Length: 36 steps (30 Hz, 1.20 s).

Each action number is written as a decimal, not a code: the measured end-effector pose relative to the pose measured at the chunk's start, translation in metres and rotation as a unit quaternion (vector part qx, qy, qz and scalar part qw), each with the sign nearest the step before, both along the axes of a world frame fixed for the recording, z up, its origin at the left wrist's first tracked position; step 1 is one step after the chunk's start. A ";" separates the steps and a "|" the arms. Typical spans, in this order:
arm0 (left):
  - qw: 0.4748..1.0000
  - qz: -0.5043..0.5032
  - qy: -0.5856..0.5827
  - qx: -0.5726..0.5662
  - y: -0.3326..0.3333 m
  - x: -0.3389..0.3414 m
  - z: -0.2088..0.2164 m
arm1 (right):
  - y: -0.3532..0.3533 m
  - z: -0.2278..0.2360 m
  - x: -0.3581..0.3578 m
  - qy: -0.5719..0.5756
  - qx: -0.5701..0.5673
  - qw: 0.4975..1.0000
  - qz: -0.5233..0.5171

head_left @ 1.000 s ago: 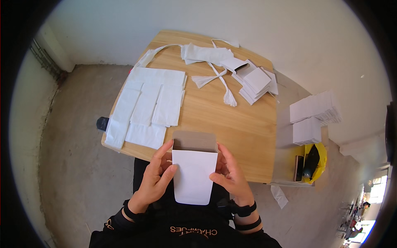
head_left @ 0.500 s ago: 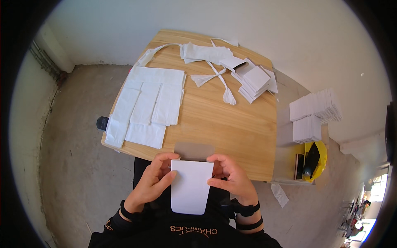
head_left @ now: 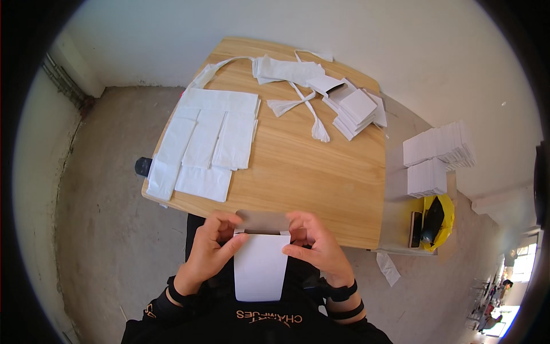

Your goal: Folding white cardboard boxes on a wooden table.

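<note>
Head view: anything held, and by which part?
A white box, held by its two sides near its open end: left grip at the left upper corner, right grip along the right edge.

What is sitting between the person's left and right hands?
A white box, its far flap standing open, lies between the left hand and the right hand, as the head view shows.

A white rectangular box [head_left: 260, 268] is being held between the left hand [head_left: 215, 243] and the right hand [head_left: 314, 246]; its plain broad face is showing, its narrowly gaping mouth is pointing toward the desk [head_left: 315, 178], and a greyish flap [head_left: 263, 220] is projecting beyond.
</note>
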<state>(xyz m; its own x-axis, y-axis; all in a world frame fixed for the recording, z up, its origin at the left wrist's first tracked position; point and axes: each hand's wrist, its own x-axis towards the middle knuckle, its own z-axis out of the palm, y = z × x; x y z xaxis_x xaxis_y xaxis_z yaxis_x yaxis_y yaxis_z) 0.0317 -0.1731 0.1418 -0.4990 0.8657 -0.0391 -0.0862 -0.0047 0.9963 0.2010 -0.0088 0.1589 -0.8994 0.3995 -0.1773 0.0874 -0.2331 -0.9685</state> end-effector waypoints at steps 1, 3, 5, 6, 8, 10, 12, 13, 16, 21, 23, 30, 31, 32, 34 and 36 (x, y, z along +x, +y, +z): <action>1.000 0.000 0.000 0.000 0.002 0.003 0.003 | 0.000 0.001 -0.001 0.000 0.000 1.000 0.000; 0.997 0.022 -0.057 0.044 0.005 0.006 0.011 | 0.001 0.003 -0.001 0.020 -0.010 1.000 -0.016; 0.999 -0.013 -0.024 0.021 0.004 0.002 0.010 | 0.003 -0.001 0.002 0.005 0.007 1.000 0.000; 0.999 -0.045 0.011 -0.002 0.003 0.000 0.010 | 0.004 -0.003 0.002 -0.009 0.024 0.999 0.019; 0.998 -0.039 -0.037 0.020 0.004 0.002 0.012 | 0.001 -0.006 0.003 0.000 0.026 1.000 0.016; 0.995 -0.034 -0.085 0.043 0.003 0.001 0.011 | 0.000 -0.007 0.004 0.008 0.029 0.999 0.011; 0.996 -0.045 -0.074 0.030 0.000 -0.004 0.005 | 0.000 -0.010 0.005 0.007 0.033 0.999 0.011; 0.996 -0.046 -0.075 0.030 0.002 -0.005 0.006 | 0.000 -0.009 0.004 0.007 0.033 0.999 0.010; 0.988 -0.082 -0.105 0.076 0.005 -0.007 0.010 | 0.001 -0.007 0.001 -0.010 0.068 0.997 0.029; 0.987 -0.154 -0.038 -0.005 -0.002 -0.010 0.007 | 0.001 -0.014 0.003 0.000 0.071 0.997 0.037; 0.987 -0.156 -0.032 -0.017 -0.004 -0.011 0.009 | 0.000 -0.017 0.002 0.003 0.051 0.998 0.036; 0.984 -0.154 0.090 -0.024 -0.002 -0.016 0.003 | -0.001 -0.030 0.001 0.016 0.087 0.995 0.048; 0.984 -0.155 0.090 -0.024 -0.002 -0.016 0.007 | -0.001 -0.032 0.001 0.016 0.087 0.995 0.047; 0.982 -0.164 0.079 -0.045 -0.001 -0.017 0.015 | 0.000 -0.034 0.001 0.033 0.085 0.995 0.049; 0.980 -0.172 0.068 -0.068 -0.003 -0.016 0.015 | -0.001 -0.034 0.001 0.050 0.081 0.994 0.052; 0.986 -0.152 0.059 -0.014 -0.006 -0.015 -0.001 | -0.002 -0.033 0.000 0.056 0.061 0.995 0.053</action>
<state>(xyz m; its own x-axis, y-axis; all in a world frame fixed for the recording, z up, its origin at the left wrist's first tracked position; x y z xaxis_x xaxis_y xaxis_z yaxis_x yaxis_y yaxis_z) 0.0168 -0.1788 0.1409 -0.2187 0.9755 -0.0227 0.0378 0.0317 0.9988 0.2010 -0.0104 0.1256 -0.9493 0.3129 -0.0299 -0.0044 -0.1082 -0.9941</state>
